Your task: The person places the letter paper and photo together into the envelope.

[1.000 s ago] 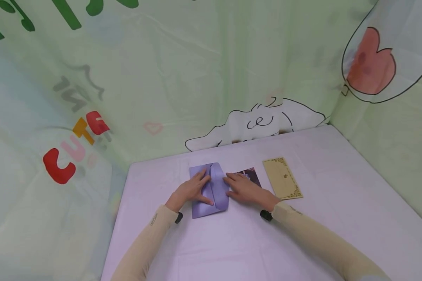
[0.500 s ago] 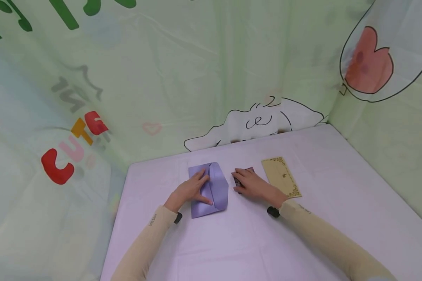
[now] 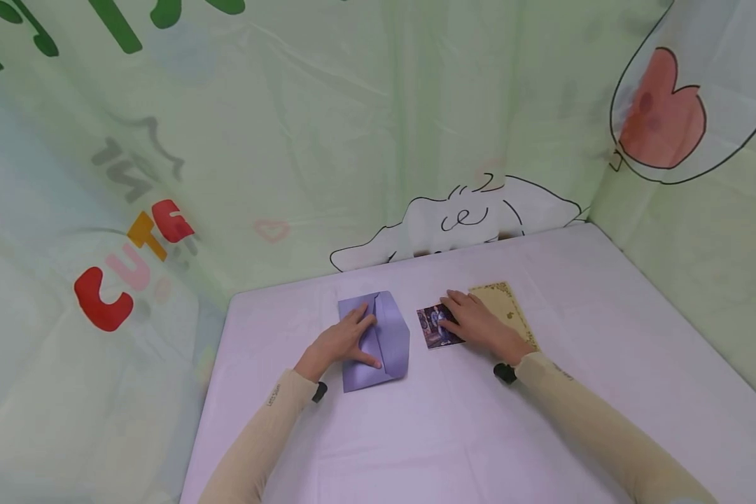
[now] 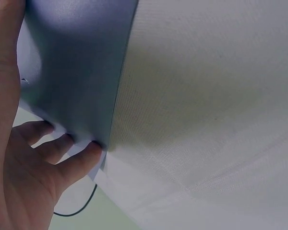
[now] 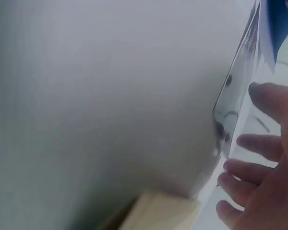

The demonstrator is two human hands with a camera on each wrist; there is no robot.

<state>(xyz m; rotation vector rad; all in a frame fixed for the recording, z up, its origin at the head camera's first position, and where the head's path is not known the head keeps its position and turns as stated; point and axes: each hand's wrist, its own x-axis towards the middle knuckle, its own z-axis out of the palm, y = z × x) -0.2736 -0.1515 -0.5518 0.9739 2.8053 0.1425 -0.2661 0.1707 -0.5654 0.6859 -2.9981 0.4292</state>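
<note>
Nearest, two beige sleeves (image 3: 246, 441) stretched over the pale table (image 3: 390, 448), a black device at each wrist. And there was the left hand (image 3: 340, 337), fingers and thumb spread wide across the purple envelope (image 3: 395, 336), fingertips touching it! The envelope lay flat on the left side of the things, flap opened out to the right. Over to the right hand (image 3: 481, 325): fingers extended and parted, right above the right-hand part of a dark picture card (image 3: 432, 336); whether they touched it, you couldn't tell. That card sat between the envelope and a tan card (image 3: 502, 302) with an ornate border, which the right hand and wrist partly hid. Beyond the table's far edge stood a pale green curtain (image 3: 327, 140), a white cartoon figure (image 3: 409, 224) drawn low on it.
</note>
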